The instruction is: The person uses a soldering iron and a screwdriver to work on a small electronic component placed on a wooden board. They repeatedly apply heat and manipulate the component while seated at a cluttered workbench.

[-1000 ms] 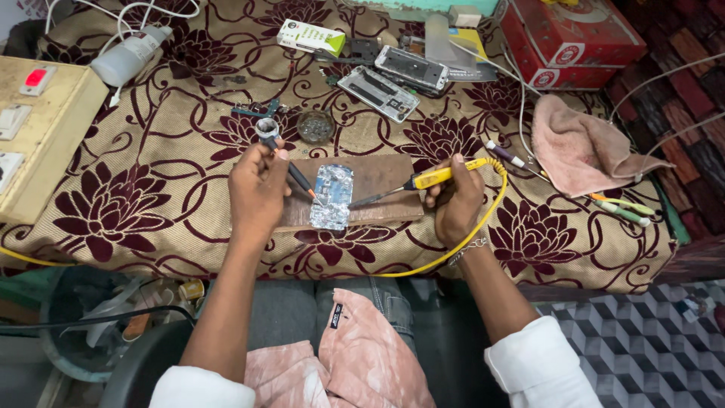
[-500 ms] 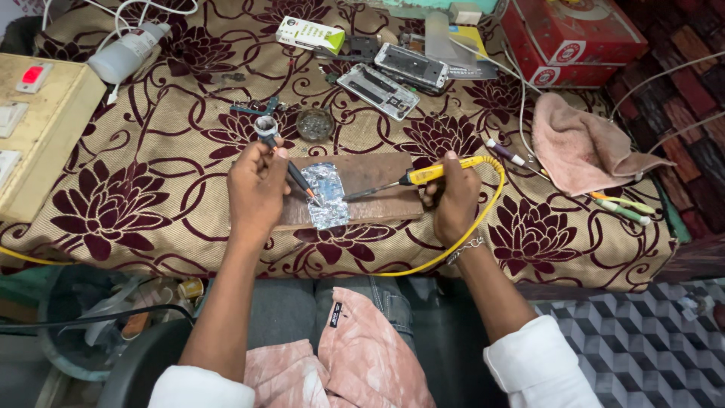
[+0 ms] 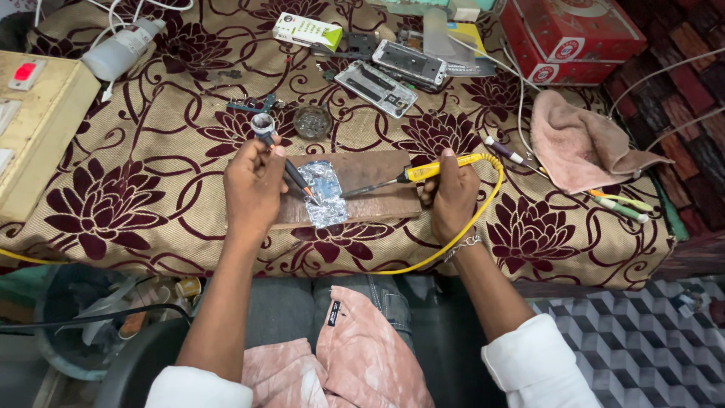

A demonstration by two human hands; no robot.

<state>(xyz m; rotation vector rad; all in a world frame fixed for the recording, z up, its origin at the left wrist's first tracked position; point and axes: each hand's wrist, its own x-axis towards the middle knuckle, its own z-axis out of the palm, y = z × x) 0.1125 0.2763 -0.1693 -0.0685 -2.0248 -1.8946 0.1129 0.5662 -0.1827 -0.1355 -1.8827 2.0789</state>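
My left hand (image 3: 253, 189) grips a thin dark tool (image 3: 278, 151) with a metal cap at its top, its tip down on a crumpled piece of silver foil (image 3: 326, 193). The foil lies on a brown wooden board (image 3: 374, 174) on the flowered cloth. My right hand (image 3: 453, 193) holds a soldering iron with a yellow handle (image 3: 423, 171); its metal tip points left toward the foil. A yellow cable (image 3: 483, 204) loops from the iron around my right wrist.
Opened phones (image 3: 408, 62) and a white-green box (image 3: 307, 32) lie at the back. A red box (image 3: 574, 34) stands at the back right, a pink rag (image 3: 581, 147) right of the board. A small round tin (image 3: 312, 121) sits behind the board. A beige switch box (image 3: 30, 128) is at left.
My left hand has brought the dark tool's tip lower onto the foil. The soldering iron in my right hand has hardly moved.
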